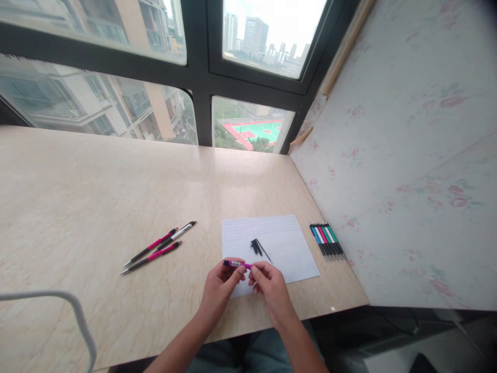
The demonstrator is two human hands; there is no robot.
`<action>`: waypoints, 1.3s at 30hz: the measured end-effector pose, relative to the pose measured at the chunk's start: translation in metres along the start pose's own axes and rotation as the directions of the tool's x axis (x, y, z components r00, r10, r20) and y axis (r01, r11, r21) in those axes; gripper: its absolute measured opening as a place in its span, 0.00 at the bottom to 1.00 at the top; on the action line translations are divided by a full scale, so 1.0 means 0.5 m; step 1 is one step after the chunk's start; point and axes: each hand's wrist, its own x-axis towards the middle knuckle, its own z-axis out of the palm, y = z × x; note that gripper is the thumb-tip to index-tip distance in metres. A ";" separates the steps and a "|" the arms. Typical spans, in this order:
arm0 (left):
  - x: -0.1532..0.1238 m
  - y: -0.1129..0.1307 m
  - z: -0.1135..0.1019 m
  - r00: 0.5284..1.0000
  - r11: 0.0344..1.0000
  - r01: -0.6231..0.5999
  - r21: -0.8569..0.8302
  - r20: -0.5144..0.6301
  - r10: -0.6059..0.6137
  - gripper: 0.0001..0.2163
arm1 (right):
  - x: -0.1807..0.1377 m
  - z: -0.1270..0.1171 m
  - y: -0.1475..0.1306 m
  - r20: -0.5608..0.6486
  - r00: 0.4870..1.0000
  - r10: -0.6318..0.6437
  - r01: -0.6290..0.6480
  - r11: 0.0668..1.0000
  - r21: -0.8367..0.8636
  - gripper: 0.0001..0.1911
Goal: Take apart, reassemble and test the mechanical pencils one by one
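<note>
My left hand (220, 285) and my right hand (272, 286) meet over the near edge of a sheet of paper. Between their fingertips is a slim purple pen barrel (236, 264) with a black end and a pale label, lying almost level. The left fingers pinch it near the black end, and the right thumb and fingers close on its other end, partly hiding it. Just beyond my hands, several small black pen parts (255, 247), one long and thin, lie on the paper (298, 259). Handwriting lines run across the sheet's far part.
Pens in pink, black and white (155, 248) lie to the left on the marble-patterned counter (116, 191). A row of several coloured pens (326, 241) lies by the wallpapered wall (407, 181) at right. A grey cable (79, 311) bends over the left front. Windows stand behind.
</note>
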 end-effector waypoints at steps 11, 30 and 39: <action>0.007 -0.025 -0.007 0.996 0.989 0.084 -0.121 0.016 -0.082 0.13 | 0.087 -0.113 -0.043 -0.061 0.878 -0.475 0.263 0.585 -0.767 0.08; 0.002 -0.026 -0.004 0.995 0.993 0.086 -0.086 0.065 -0.080 0.14 | 0.096 -0.094 -0.042 0.067 0.846 -0.529 0.317 0.398 -0.861 0.10; -0.005 -0.013 0.002 0.995 0.998 0.037 0.041 0.087 -0.040 0.12 | -0.025 -0.020 -0.054 0.297 0.819 -0.490 0.553 0.538 -0.636 0.08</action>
